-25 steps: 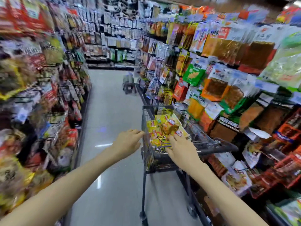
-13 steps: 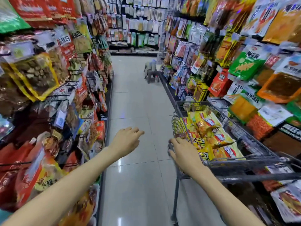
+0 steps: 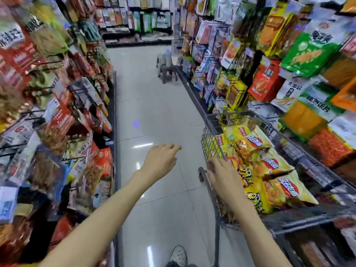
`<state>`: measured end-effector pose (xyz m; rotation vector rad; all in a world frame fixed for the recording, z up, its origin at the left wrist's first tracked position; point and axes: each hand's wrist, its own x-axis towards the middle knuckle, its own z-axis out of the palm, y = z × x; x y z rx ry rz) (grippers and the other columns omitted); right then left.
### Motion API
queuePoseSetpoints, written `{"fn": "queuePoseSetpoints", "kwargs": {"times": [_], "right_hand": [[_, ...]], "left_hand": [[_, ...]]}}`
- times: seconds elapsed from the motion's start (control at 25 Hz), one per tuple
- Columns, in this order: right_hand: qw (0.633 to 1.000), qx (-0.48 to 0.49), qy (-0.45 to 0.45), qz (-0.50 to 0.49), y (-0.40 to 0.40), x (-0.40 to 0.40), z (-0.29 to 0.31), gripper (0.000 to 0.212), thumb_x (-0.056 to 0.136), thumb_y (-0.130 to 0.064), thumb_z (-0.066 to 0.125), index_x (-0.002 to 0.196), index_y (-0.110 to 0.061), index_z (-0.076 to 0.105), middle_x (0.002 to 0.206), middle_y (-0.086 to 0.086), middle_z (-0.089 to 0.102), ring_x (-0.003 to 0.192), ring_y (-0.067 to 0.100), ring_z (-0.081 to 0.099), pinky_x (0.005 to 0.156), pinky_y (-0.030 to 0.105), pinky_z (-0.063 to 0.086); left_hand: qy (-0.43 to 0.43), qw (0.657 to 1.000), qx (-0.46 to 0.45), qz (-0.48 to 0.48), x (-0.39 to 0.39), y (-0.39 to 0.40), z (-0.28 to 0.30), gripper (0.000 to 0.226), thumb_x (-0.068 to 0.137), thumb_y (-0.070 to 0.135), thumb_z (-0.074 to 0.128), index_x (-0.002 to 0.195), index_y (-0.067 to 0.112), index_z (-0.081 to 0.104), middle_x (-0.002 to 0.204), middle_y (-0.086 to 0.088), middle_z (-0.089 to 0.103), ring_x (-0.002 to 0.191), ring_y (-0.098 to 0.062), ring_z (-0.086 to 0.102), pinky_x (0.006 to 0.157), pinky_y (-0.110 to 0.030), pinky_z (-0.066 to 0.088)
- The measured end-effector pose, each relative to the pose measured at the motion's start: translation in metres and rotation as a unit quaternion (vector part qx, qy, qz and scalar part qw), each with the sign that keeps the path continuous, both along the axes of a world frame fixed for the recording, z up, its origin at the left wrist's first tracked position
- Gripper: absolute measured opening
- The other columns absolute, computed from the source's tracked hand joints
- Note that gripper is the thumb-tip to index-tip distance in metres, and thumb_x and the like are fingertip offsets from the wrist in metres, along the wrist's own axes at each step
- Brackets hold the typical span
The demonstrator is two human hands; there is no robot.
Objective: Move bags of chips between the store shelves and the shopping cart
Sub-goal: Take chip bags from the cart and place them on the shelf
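Chip bags [image 3: 258, 162]: yellow foil-film pillows with red labels, heaped in the cart at centre right of the frame, the pile reaching up to the basket rim.
Handling: we judge them light, air-puffed and crushable; the glossy film looks slippery, so we would pinch a crimped top seam or a corner instead of squeezing the belly.
Cart [image 3: 209, 128]: grey wire mesh, stiff and open-gridded, parked close against the right shelves.
Right hand [image 3: 224, 175]: lies over the cart's near left corner, fingers fairly straight and loosely spread, touching the edge of the nearest bag; we cannot tell whether it grips anything underneath.
Left hand [image 3: 159, 160]: hangs over the aisle at mid-frame, fingers relaxed and slightly bent, holding nothing.
Right shelves [image 3: 300, 70]: hanging packets in green, orange and red, shiny and crinkled.
Left shelves [image 3: 57, 112]: wire pegs with red and brown snack packs, blurred.
Floor [image 3: 154, 105]: pale polished tile, reflective.
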<state>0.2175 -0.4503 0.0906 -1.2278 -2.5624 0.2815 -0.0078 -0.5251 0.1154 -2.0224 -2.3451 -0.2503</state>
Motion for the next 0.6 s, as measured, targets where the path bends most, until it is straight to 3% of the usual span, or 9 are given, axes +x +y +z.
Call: {"fn": "queuePoseSetpoints", "kwargs": {"times": [0.16, 0.4, 0.6], "right_hand": [[0.996, -0.050, 0.025, -0.071, 0.048, -0.004, -0.016, 0.029, 0.093, -0.026, 0.059, 0.120, -0.017, 0.056, 0.114, 0.004, 0.060, 0.106, 0.028, 0.055, 0.083, 0.042, 0.047], [0.974, -0.083, 0.029, -0.211, 0.103, 0.012, -0.043, 0.029, 0.096, -0.028, 0.056, 0.123, -0.017, 0.054, 0.112, 0.003, 0.058, 0.104, 0.026, 0.056, 0.078, 0.040, 0.049], [0.932, -0.101, 0.057, -0.343, 0.153, 0.014, -0.055, 0.028, 0.093, -0.021, 0.061, 0.120, -0.017, 0.056, 0.112, 0.006, 0.062, 0.104, 0.033, 0.058, 0.079, 0.043, 0.047]], "left_hand": [[-0.036, 0.998, -0.033, -0.039, -0.009, 0.065, -0.017, 0.039, 0.095, 0.021, 0.054, 0.134, 0.021, 0.053, 0.120, -0.002, 0.062, 0.104, -0.031, 0.061, 0.078, -0.038, 0.049], [-0.030, 0.985, -0.063, -0.156, 0.010, 0.187, -0.035, 0.044, 0.098, 0.025, 0.051, 0.141, 0.024, 0.046, 0.129, 0.001, 0.058, 0.117, -0.028, 0.056, 0.083, -0.038, 0.048], [-0.043, 0.953, -0.105, -0.280, 0.025, 0.299, -0.053, 0.037, 0.093, 0.022, 0.057, 0.130, 0.020, 0.057, 0.115, -0.006, 0.064, 0.106, -0.034, 0.062, 0.076, -0.043, 0.054]]}}
